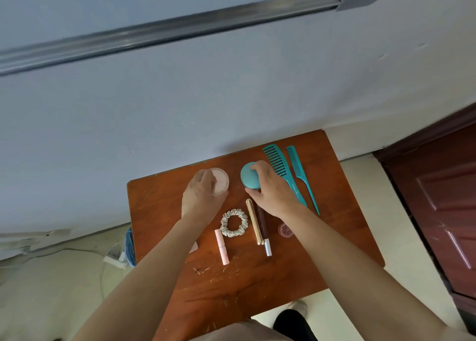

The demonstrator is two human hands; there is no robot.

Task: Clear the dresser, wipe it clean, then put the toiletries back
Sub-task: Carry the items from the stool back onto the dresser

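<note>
On the brown wooden dresser top (334, 237), my left hand (199, 196) is closed over a round pink jar (221, 179) near the back. My right hand (273, 186) grips a round teal jar (247, 177) beside it. Two teal combs, a wide-tooth comb (279, 166) and a tail comb (298, 172), lie at the back right. Between my arms lie a grey scrunchie (234, 222), a pink tube (222, 246), a gold stick (253, 221) and a dark tube with a white cap (265, 237). A small glittery pink pot (285, 229) peeks out by my right forearm.
Crumbs and scratches mark the front of the top (203, 269). A pale wall (180, 108) stands right behind the dresser. A dark red door (443, 199) is at the right. Cables and a power strip (113, 257) lie on the floor at the left.
</note>
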